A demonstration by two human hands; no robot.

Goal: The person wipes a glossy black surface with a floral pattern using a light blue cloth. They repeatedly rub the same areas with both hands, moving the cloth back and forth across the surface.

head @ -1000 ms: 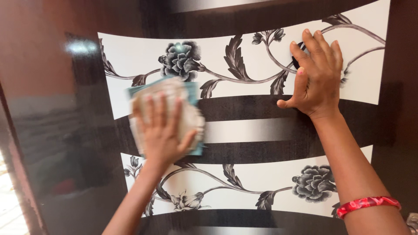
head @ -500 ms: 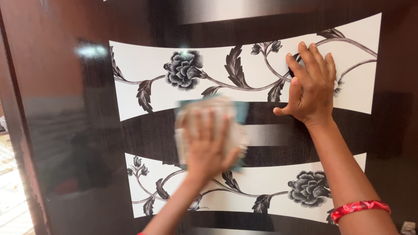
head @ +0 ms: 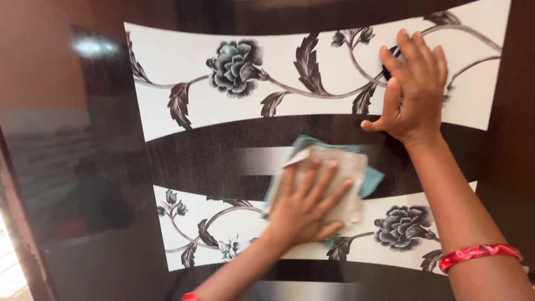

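Observation:
My left hand [head: 306,206] presses a folded beige and teal cloth [head: 351,167] flat against a glossy dark door panel [head: 206,150], fingers spread over the cloth. The cloth lies across the dark band and the lower white strip with grey flowers [head: 404,226]. My right hand [head: 412,89] rests flat and open on the upper white floral strip [head: 234,67], fingers pointing up, holding nothing. A red bangle [head: 479,253] circles my right wrist.
The door's glossy brown side panel [head: 50,139] at the left reflects light. A bright floor shows past the door's edge [head: 11,262] at the lower left.
My left hand has swept the cloth rightwards and a little down across the dark band, from the left side to beneath my right hand. The right hand stays planted on the upper strip.

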